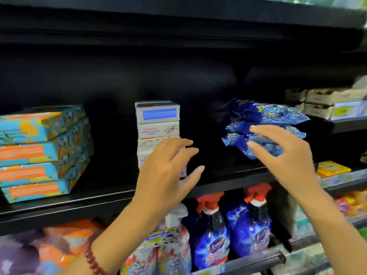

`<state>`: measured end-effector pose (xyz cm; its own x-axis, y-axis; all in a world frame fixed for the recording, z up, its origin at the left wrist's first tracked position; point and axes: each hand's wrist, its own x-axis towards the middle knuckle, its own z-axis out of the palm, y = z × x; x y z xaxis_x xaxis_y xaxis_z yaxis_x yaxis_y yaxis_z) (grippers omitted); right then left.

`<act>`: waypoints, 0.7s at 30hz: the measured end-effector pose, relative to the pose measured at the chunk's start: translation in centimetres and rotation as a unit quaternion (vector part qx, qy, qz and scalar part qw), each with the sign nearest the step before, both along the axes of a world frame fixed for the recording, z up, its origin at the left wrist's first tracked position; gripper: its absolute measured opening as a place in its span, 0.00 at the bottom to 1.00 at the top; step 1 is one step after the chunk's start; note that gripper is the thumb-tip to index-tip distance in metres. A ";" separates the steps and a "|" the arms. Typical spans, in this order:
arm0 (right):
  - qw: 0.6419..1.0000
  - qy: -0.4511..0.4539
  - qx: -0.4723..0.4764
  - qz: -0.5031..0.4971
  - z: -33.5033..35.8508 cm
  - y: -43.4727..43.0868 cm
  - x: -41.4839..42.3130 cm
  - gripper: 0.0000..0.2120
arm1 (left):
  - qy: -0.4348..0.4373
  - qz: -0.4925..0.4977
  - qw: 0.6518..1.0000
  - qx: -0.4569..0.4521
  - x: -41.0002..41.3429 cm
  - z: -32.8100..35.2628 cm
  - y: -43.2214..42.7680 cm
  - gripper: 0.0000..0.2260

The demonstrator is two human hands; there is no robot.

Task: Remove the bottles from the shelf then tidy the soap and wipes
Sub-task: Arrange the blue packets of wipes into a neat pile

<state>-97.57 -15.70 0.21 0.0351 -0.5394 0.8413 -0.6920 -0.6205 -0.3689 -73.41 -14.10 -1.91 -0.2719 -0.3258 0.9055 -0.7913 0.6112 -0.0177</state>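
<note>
Your left hand [168, 169] is up, fingers spread and holding nothing, right in front of the lower boxes of the white soap stack [157, 118] on the black shelf [59, 205], while your right hand [284, 155], fingers loose and apart too, hovers at the blue wipes packs [264, 114] just to the right. Blue spray bottles [210, 239] stand on the level below, turquoise-and-orange boxes [37, 153] stacked far left.

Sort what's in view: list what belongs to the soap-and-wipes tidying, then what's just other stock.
Job in hand: white soap boxes; blue wipe packs; blue-and-orange boxes, likely soap too; left hand; right hand.

Just other stock: spray bottles on the shelf below; yellow pack; beige cartons far right.
</note>
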 end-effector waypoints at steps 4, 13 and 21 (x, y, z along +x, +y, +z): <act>0.996 0.025 -0.043 -0.072 2.7 -2.8 -5.7 0.18 | -0.027 0.011 1.000 0.012 -4.4 -2.8 -1.4 0.15; 0.968 0.225 0.031 -0.111 4.4 -8.9 -10.0 0.35 | -0.060 0.165 0.983 0.055 -8.6 -4.6 -3.1 0.20; 0.976 0.202 0.075 -0.042 4.4 -8.4 -9.7 0.34 | -0.039 0.160 0.985 0.045 -8.8 -4.9 -3.2 0.24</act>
